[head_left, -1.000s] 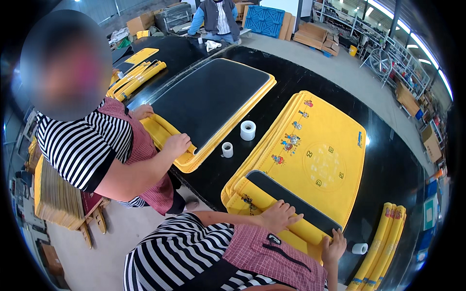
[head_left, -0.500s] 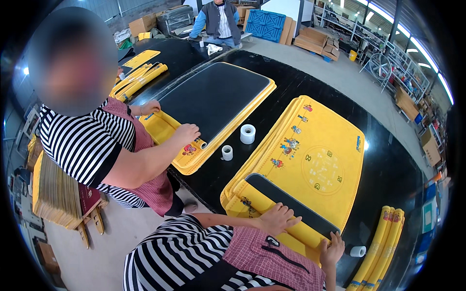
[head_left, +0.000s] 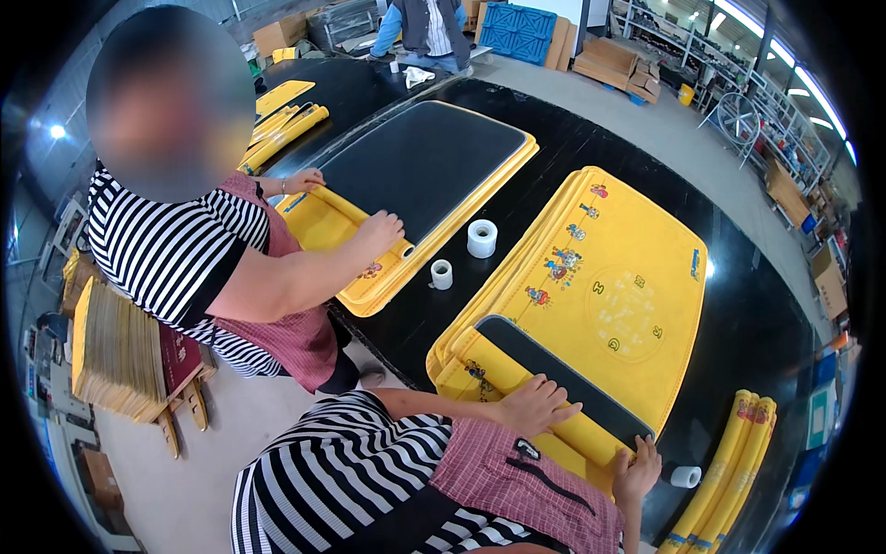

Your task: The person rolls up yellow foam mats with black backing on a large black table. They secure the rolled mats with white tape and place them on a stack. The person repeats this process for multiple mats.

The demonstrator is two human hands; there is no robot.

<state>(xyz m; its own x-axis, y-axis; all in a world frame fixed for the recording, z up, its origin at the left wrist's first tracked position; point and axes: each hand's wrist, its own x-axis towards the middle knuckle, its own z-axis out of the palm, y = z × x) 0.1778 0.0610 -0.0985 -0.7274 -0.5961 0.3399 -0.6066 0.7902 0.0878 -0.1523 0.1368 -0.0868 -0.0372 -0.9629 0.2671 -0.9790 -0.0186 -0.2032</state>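
Note:
Both my hands are on a yellow printed mat (head_left: 514,380), partly rolled up, with a strip of its dark underside (head_left: 565,380) showing beyond the roll. My left hand (head_left: 537,406) lies over the middle of the roll, its fingers bent across the top. At the right end, my right hand (head_left: 637,469) curls its fingers around the roll's edge. Beneath lies a stack of flat yellow mats (head_left: 637,268) printed with cartoon figures. What my palms touch is hidden.
Tape rolls (head_left: 481,238) stand between two mat stacks; another tape roll (head_left: 684,476) lies by my right hand. Rolled mats (head_left: 729,471) rest at the right. A co-worker (head_left: 185,268) at left rolls a dark-faced mat (head_left: 434,166). Another person (head_left: 429,32) stands across the black table (head_left: 591,138).
The view has shifted slightly. My hands keep about the same places on the roll. The co-worker's roll has moved a little farther across the stack.

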